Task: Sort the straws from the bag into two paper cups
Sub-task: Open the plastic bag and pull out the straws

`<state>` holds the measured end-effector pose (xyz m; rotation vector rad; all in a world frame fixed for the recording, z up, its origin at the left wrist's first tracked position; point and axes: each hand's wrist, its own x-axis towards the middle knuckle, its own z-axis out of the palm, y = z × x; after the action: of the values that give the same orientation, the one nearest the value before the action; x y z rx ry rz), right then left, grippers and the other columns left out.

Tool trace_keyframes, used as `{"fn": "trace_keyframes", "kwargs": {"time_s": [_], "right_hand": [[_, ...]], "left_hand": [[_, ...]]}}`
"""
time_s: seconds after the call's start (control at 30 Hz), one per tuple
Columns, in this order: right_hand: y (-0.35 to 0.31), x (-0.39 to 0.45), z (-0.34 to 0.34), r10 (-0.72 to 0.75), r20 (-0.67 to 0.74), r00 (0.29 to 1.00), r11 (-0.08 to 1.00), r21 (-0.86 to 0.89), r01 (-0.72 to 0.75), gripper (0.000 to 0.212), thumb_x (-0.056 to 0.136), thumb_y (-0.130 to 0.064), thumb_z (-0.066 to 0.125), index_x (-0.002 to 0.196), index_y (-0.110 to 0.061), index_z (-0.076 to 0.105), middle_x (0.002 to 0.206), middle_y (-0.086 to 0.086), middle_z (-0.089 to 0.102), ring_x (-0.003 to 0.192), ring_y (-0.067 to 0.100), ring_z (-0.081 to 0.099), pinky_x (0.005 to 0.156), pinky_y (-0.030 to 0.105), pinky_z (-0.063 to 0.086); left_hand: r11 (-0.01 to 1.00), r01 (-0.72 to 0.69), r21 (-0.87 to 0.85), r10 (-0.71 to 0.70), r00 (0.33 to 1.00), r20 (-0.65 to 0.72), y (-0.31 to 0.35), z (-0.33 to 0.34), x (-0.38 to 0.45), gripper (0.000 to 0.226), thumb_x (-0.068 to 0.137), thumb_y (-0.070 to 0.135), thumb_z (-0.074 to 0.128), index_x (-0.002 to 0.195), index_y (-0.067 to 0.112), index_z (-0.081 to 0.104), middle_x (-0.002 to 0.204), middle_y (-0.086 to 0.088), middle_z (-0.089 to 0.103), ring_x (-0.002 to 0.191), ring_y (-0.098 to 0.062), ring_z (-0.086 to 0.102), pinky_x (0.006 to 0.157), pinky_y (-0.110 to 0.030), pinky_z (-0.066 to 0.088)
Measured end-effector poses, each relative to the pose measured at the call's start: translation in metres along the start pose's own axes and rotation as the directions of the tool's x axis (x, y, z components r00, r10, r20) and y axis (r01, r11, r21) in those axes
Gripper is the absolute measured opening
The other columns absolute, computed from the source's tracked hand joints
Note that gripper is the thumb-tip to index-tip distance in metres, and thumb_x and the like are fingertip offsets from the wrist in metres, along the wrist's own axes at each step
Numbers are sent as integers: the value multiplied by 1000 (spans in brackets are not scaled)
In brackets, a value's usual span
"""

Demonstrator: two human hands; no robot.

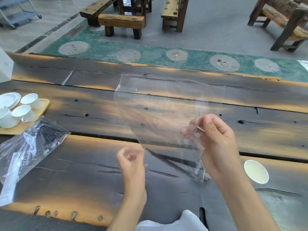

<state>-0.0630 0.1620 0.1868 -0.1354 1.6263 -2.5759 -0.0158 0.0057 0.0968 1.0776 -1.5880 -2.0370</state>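
I am looking first at the clear, crinkled plastic bag of dark straws (31,144), which is lying at the left end of the scorched dark wooden table (166,100), just beside the pale wooden tray of white ceramic cups (25,110) and well apart from both hands. What I am holding up instead is a flat, clear plastic sleeve (160,114), and it is looking empty to me.

I am judging that the sleeve could flop or slip, since only one corner is being held, and a few dark straws (171,161) seem to be lying under it where it could sweep them off. Only one white paper cup (256,171) is showing, at the right; a second is not in view.

My right hand (215,144) is raised, thumb and fingers pinching the sleeve's near edge. My left hand (131,161) is hovering below, fingers loosely curled, gripping nothing.
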Motion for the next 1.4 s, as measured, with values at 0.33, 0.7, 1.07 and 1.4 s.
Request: {"fn": "trace_keyframes", "kwargs": {"time_s": [0.33,0.7,1.07,1.4], "right_hand": [[-7,5,13,29,-43,999,932,363,-11,27,98,-27,45,83,-12,62,80,4,61,81,25,68,76,34,57],[-9,2,-48,-20,-262,965,988,145,59,17,94,-9,50,88,-11,67,79,5,66,70,23,64,72,30,55],[-48,6,-82,-198,-104,975,862,-491,123,41,94,2,56,123,-25,67,104,14,75,73,31,68,67,31,53],[-33,28,-72,-22,-75,997,625,-780,-45,26,92,-21,67,116,-32,70,85,-4,65,79,10,60,74,15,44]], "left_hand": [[506,811,-295,-444,538,717,-45,43,0,55,89,55,55,121,12,69,110,-11,75,106,-24,70,99,-41,47],[679,595,-430,-213,720,660,-44,5,55,63,35,14,101,82,18,59,64,2,61,42,-8,48,36,-19,35],[844,417,-338,-124,765,632,-32,-37,91,97,52,23,97,130,2,43,58,-6,65,39,-7,41,39,-17,38],[901,360,-240,-156,788,596,-40,-48,92,100,54,24,95,130,-18,44,58,-4,64,40,-5,41,38,-16,40]]}}
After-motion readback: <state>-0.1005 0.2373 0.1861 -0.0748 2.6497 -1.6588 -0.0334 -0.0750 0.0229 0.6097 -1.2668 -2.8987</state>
